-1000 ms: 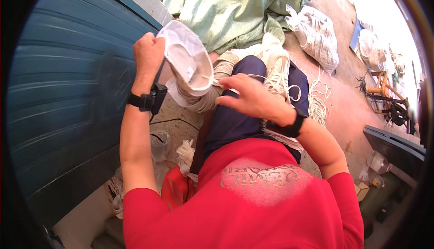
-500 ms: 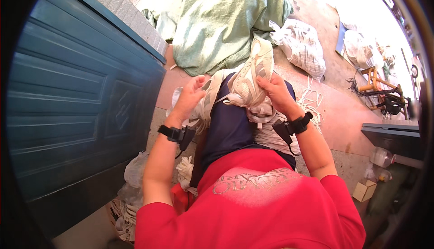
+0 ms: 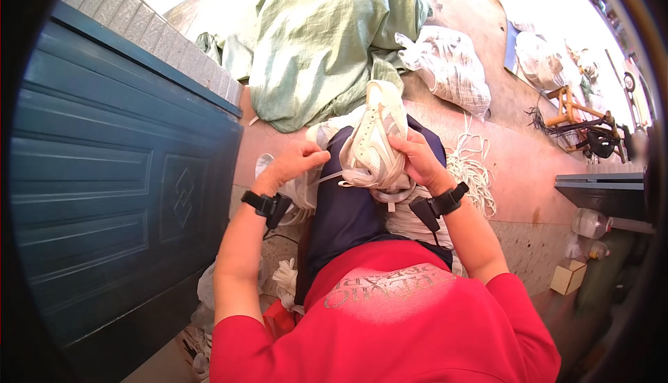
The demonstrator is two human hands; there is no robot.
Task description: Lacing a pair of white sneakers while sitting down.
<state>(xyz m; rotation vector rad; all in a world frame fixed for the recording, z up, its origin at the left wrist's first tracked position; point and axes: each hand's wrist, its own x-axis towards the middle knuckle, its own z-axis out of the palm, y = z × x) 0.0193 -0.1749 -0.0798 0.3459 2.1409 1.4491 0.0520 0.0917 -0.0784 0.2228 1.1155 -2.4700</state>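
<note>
My right hand (image 3: 419,157) is closed around the side of a cream and beige sneaker (image 3: 376,139), held above my lap with its toe pointing away from me. To the left of the shoe, my left hand (image 3: 296,164) has its thumb and fingers drawn together. A pale shoelace (image 3: 331,176) stretches from the sneaker toward the left, passing just below those fingertips; whether they grip it is hidden. More pale shoes lie beneath and beside the held one, partly covered by my hands and legs.
A green tarp (image 3: 313,56) covers a heap ahead. Beyond my right knee are a tied white plastic bag (image 3: 452,70) and a tangle of white laces (image 3: 473,167). A dark blue panelled door (image 3: 118,188) stands on the left. At right lie a small cardboard box (image 3: 568,276) and a clear bottle (image 3: 590,223).
The sneaker has shifted left and toward me in the picture with my right hand. My left hand has come lower, and its spread fingers have closed together. The whole view has also shifted slightly.
</note>
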